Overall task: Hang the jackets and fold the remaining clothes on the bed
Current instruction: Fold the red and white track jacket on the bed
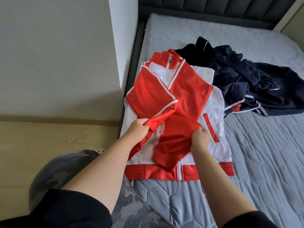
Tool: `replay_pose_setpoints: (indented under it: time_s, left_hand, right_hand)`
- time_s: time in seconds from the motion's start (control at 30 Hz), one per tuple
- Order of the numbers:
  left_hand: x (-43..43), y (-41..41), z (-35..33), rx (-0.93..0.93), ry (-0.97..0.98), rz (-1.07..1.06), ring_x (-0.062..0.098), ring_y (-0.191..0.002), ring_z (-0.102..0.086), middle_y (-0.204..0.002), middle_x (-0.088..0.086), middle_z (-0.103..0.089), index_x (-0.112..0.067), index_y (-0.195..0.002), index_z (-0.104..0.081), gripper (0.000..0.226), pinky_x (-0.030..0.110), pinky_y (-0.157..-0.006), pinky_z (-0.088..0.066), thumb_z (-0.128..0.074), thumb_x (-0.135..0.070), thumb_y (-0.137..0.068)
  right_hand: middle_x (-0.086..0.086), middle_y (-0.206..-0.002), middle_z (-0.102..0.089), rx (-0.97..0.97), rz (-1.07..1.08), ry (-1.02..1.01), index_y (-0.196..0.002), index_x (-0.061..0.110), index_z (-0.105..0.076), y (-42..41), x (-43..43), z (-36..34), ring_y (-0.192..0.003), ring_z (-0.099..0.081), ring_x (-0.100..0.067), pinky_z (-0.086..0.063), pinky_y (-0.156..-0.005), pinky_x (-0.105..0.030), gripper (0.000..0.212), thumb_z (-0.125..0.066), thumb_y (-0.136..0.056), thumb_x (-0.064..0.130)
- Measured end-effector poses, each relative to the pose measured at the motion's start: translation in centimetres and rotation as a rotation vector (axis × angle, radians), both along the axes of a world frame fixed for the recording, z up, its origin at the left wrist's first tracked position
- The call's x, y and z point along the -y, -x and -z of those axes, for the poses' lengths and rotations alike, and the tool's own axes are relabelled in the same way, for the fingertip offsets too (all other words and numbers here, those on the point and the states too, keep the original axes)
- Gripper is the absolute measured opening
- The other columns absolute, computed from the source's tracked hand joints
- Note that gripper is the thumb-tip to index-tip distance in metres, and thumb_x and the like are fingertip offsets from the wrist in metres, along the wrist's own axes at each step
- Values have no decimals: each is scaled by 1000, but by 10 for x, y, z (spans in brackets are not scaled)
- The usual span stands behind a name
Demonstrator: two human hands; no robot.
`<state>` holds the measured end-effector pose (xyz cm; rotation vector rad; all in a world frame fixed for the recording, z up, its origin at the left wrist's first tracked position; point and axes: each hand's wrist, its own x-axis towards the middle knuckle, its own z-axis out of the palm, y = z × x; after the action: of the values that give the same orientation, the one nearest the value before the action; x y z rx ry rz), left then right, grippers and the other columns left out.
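The dark navy heap [246, 79] in the upper right of the frame is crumpled, and its right side runs off the frame edge. I cannot tell how many garments are in it. White piping and a red and white striped hem show among the folds. The label inside the collar of the red and white jacket [213, 129] is too small to read. The fingertips of both hands are hidden in red cloth, and a patch of white cloth between them is blurred. Two black sleeves are cut off at the bottom edge, and a blurred camouflage-patterned knee [57, 170] sits at the lower left.

One red and white jacket lies front up on the grey quilted bed [255, 170], in the middle of the frame, with both of its sleeves crossed over its front. The left grip [139, 129] pinches the cuff end of one red sleeve [148, 89]. The right grip [199, 137] is clenched on the cloth of the other red sleeve [181, 112]. There is one dark headboard [213, 5] at the top.
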<state>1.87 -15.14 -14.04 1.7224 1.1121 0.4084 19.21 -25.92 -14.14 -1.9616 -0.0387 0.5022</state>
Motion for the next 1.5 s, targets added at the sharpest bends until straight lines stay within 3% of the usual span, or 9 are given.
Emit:
replay_pose_setpoints:
  time_s: [0.2,0.33,0.5,0.73,0.93,1.03,1.13,1.33,1.5]
  left_hand:
    - [6,-6,1,-167,204,468,2,-105,-51,-112,-16,-57,-33,-116,-65,40,17,-91,-34,-54,-11,-85]
    - [-2,-4,4,-138,33,98,14,-111,-56,-117,-3,-64,-25,-105,-70,26,22,-91,-40,-55,-15,-87]
    - [-17,17,20,-625,-70,34,31,-118,-50,-130,11,-53,-15,-131,-49,45,33,-91,-44,-56,-19,-87]
    - [-25,36,30,-815,4,125,28,-89,-58,-101,13,-60,-2,-112,-61,29,29,-67,-42,-55,-18,-89]
    - [-21,22,23,-662,-324,101,29,-118,-44,-129,8,-46,-19,-131,-44,49,40,-92,-44,-59,-25,-86]
    - [-4,-2,22,-476,-514,300,24,-132,-31,-145,2,-35,-21,-143,-34,57,39,-105,-33,-54,-29,-90]
    - [17,-22,29,-589,-596,565,23,-144,-11,-158,2,-12,-24,-149,-22,61,39,-115,-15,-47,-32,-94]
    - [26,-32,39,-740,-518,651,19,-146,3,-159,-2,2,-28,-151,-11,62,43,-117,-6,-41,-31,-97]
    - [20,-31,43,-656,-444,599,18,-146,-2,-159,-4,-4,-28,-150,-17,60,44,-118,-10,-44,-28,-96]
  right_hand:
    - [-19,-135,-43,424,-210,470,-136,6,-33,-40,32,-16,-114,-48,-38,-37,-85,-38,55,-42,-82,-2]
    - [-21,-127,-49,798,-422,349,-129,0,-45,-17,17,-6,-116,-44,-39,-33,-96,-41,56,-47,-74,-6]
    - [-17,-119,-59,201,-579,312,-122,3,-45,30,-23,11,-110,-55,-35,-38,-80,-32,41,-52,-91,29]
    - [-17,-114,-59,-92,-595,215,-124,-1,-45,48,-33,30,-102,-57,-33,-47,-84,-35,41,-44,-84,4]
    - [-12,-95,-60,544,-734,356,-115,9,-44,40,-5,26,-89,-56,-36,-36,-65,-34,32,-49,-84,10]
    - [-11,-102,-56,866,-718,617,-101,7,-51,23,17,27,-99,-50,-33,-35,-73,-37,28,-55,-85,30]
    - [-8,-121,-46,742,-776,918,-119,11,-46,7,35,29,-115,-41,-29,-38,-91,-40,55,-58,-80,48]
    - [-14,-118,-55,680,-921,981,-118,5,-46,-2,42,18,-110,-54,-33,-46,-81,-36,31,-46,-87,7]
    - [-19,-74,-52,35,-749,234,-91,-9,-60,-24,35,-17,-51,-48,-24,-39,-46,-26,33,-36,-71,-17]
